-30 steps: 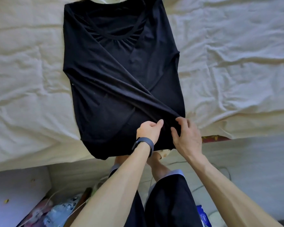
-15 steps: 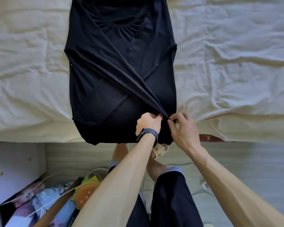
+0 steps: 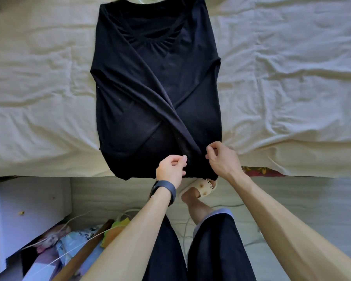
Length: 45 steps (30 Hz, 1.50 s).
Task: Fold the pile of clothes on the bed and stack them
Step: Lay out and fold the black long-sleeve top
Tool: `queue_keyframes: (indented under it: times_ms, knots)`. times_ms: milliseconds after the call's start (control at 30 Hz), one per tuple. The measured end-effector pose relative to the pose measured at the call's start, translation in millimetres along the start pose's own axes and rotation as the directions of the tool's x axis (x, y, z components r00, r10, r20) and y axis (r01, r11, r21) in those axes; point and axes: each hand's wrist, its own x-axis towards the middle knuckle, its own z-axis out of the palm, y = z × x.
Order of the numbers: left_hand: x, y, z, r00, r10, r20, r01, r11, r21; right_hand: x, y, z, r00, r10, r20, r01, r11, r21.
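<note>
**Inspector:** Bed and garment?

**Assessor:** The bed (image 3: 49, 98) has a cream sheet, heavily creased. One black top (image 3: 190, 67) lies flat on it, collar away from the person and hem hanging over the near edge. Both sides are turned in. One long sleeve (image 3: 164, 106) runs diagonally down to the near right corner.

**Inspector:** Hands?

**Assessor:** The left hand (image 3: 170, 169) and right hand (image 3: 221, 159) flank the cuff end, fingers curled and tips together. Whether either pinches cloth cannot be told, dark on dark.

**Inspector:** Step, and next move?

**Assessor:** In my judgement, this is sleeve placement, mid-fold. The next move calls for taking both hem corners and folding toward the collar without disturbing the sleeve. No stack is in view.

**Inspector:** Room?

**Assessor:** Pale floor (image 3: 292, 199), a white box (image 3: 28, 209) at left, and a slipper (image 3: 203, 187) below the hem.
</note>
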Motion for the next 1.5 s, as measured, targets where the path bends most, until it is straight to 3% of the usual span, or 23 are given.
queue_keyframes:
  times_ms: [100, 267, 333, 433, 533, 567, 633, 700, 867, 1133, 1267, 1400, 1500]
  knots:
    - [4.0, -12.0, -10.2, 1.000, -0.021, 0.014, 0.021, 1.000, -0.024, 5.0, -10.4, 7.0, 1.000, 0.016, 0.016, -0.016, 1.000, -0.014]
    - [21.3, -9.6, -11.8, 0.996, 0.023, 0.082, -0.025, 0.999, 0.022, 12.3, -26.6, 21.3, 0.986, 0.007, 0.168, -0.030, 0.990, 0.138]
    - [28.0, -7.3, -10.8, 0.996, 0.040, 0.081, -0.045, 0.998, 0.051, 10.8, -31.4, 26.2, 0.984, -0.062, 0.166, 0.055, 0.997, 0.046]
    - [35.4, -6.3, -9.5, 0.997, 0.050, 0.057, -0.055, 0.995, 0.088, -5.9, -36.1, 31.9, 0.978, -0.203, 0.047, 0.207, 0.972, -0.113]
    - [41.0, -8.8, -11.6, 0.997, 0.052, 0.049, -0.061, 0.980, 0.192, -28.7, -30.5, 37.9, 0.904, -0.423, 0.063, 0.427, 0.888, -0.172]
    - [42.1, -9.9, -13.1, 0.998, 0.049, 0.047, -0.058, 0.977, 0.207, -32.1, -29.4, 38.8, 0.909, -0.405, 0.096, 0.414, 0.904, -0.107]
    - [45.1, -13.0, -15.2, 0.996, 0.041, 0.077, -0.056, 0.975, 0.213, -30.8, -34.9, 36.7, 0.975, -0.192, 0.112, 0.176, 0.975, 0.139]
    - [47.8, -15.7, -16.1, 0.988, 0.044, 0.151, -0.074, 0.977, 0.199, -18.9, -35.4, 37.4, 0.998, -0.021, 0.066, 0.002, 0.961, 0.277]
    - [48.7, -19.4, -21.1, 0.973, 0.089, 0.214, -0.123, 0.981, 0.149, 0.5, -36.8, 37.8, 0.989, -0.068, 0.134, 0.054, 0.993, 0.107]
    - [32.0, -18.8, -38.9, 0.971, 0.169, 0.166, -0.179, 0.983, 0.046, -11.0, -44.0, 8.7, 0.993, -0.060, 0.106, 0.031, 0.966, 0.256]
    - [19.0, -23.1, -43.3, 0.990, 0.101, 0.099, -0.103, 0.995, 0.017, -11.7, -31.7, -22.4, 0.996, 0.092, 0.003, -0.083, 0.876, 0.474]
    - [2.2, -17.7, -23.0, 0.980, 0.073, 0.186, -0.075, 0.997, 0.008, -1.7, -25.7, -27.9, 0.991, 0.126, -0.045, -0.098, 0.914, 0.393]
    - [0.2, -9.6, 0.3, 0.986, 0.032, 0.166, -0.030, 0.999, -0.009, 10.8, -18.5, -19.1, 0.969, 0.224, -0.100, -0.171, 0.909, 0.381]
